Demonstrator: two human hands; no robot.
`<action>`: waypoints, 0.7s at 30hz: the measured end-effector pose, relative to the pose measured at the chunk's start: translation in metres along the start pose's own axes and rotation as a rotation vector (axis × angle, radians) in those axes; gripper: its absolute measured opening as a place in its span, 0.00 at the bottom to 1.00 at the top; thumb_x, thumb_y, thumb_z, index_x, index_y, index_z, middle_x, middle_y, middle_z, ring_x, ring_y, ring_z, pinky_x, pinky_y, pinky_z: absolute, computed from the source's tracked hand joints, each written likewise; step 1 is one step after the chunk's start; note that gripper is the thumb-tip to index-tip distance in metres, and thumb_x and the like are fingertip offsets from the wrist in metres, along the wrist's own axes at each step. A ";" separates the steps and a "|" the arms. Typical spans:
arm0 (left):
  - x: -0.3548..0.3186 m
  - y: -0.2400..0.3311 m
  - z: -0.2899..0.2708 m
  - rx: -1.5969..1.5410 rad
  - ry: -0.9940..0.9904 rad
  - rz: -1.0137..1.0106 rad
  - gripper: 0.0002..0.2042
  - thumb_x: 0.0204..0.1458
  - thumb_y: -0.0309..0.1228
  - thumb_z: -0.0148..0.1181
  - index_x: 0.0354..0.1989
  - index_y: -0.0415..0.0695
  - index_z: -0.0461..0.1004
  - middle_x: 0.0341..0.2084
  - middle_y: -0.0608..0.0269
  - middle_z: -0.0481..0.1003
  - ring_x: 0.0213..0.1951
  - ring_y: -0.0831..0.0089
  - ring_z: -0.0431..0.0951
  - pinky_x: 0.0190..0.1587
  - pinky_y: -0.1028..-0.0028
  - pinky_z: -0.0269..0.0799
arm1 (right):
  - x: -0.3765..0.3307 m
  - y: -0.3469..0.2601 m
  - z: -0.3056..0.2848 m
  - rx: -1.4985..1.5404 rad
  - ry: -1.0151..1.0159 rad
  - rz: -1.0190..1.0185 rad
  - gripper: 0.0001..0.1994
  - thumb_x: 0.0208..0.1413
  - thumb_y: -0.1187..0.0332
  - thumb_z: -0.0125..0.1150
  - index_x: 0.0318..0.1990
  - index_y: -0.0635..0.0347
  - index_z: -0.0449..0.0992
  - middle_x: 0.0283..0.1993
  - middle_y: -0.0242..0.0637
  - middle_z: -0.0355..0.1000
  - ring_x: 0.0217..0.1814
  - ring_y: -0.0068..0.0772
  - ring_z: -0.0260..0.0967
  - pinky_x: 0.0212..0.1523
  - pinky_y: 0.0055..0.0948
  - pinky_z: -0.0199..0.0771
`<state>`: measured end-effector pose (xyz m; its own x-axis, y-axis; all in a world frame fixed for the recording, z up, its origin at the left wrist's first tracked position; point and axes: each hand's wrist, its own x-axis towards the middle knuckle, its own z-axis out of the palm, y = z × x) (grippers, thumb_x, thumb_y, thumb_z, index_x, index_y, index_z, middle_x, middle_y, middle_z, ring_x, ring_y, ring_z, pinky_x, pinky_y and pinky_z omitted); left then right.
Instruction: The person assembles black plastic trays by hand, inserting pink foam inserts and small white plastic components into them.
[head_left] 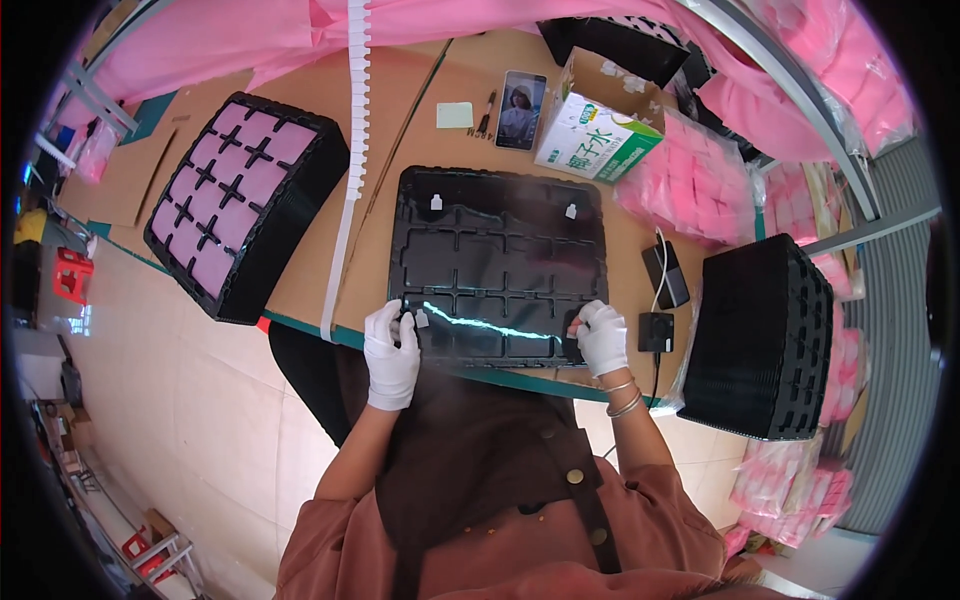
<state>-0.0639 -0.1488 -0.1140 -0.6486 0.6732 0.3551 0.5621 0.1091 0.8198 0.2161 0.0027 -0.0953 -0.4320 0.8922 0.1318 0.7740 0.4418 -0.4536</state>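
In front of me on the table lies a glossy black plastic tray [500, 265] with shallow compartments. Small white tag-shaped pieces sit on it: one far left [436, 203], one far right [571, 212], and one near left [422, 319]. My left hand [392, 360], in a white glove, is closed around the tray's near left corner, its thumb beside the near tag. At the near right corner my right hand [604, 342], also gloved, has its fingers curled on the tray's edge. A bare fingertip shows there; whatever lies under those fingers is hidden.
Stacked black trays with pink sheets [235, 180] stand at the left, and another black stack [755, 335] at the right. Beyond the tray are a phone [521, 110], a pen [488, 110] and an open carton [600, 120]. A white slotted strip [350, 200] hangs left; a black adapter [656, 332] lies right.
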 end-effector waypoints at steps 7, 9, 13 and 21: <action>-0.002 -0.004 -0.003 0.040 0.005 0.059 0.12 0.49 0.19 0.58 0.44 0.38 0.70 0.34 0.56 0.70 0.26 0.71 0.72 0.29 0.76 0.71 | 0.009 0.003 -0.024 0.169 -0.301 -0.041 0.05 0.36 0.80 0.61 0.20 0.60 0.73 0.25 0.39 0.72 0.27 0.42 0.71 0.31 0.37 0.71; -0.003 -0.006 -0.002 0.057 0.003 0.080 0.12 0.49 0.19 0.58 0.44 0.39 0.70 0.34 0.55 0.70 0.26 0.69 0.72 0.29 0.75 0.71 | 0.011 -0.013 -0.022 0.027 -0.195 0.067 0.05 0.37 0.80 0.61 0.19 0.61 0.72 0.25 0.40 0.73 0.26 0.42 0.72 0.30 0.37 0.72; -0.003 -0.011 0.000 0.066 0.014 0.109 0.12 0.49 0.19 0.58 0.43 0.39 0.70 0.35 0.54 0.70 0.30 0.64 0.74 0.30 0.72 0.71 | 0.006 -0.013 -0.004 -0.089 -0.106 0.179 0.04 0.37 0.80 0.60 0.18 0.60 0.72 0.25 0.41 0.73 0.27 0.43 0.73 0.30 0.36 0.72; 0.002 -0.007 -0.002 0.108 0.026 0.168 0.12 0.49 0.19 0.58 0.43 0.40 0.70 0.34 0.53 0.71 0.33 0.60 0.74 0.32 0.70 0.72 | 0.045 0.042 -0.017 0.814 -0.283 0.212 0.06 0.42 0.83 0.54 0.23 0.61 0.71 0.20 0.36 0.69 0.19 0.29 0.65 0.27 0.25 0.70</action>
<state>-0.0701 -0.1502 -0.1183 -0.5534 0.6692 0.4958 0.7144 0.0754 0.6957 0.2374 0.0630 -0.0936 -0.4988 0.8432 -0.2006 0.3278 -0.0307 -0.9442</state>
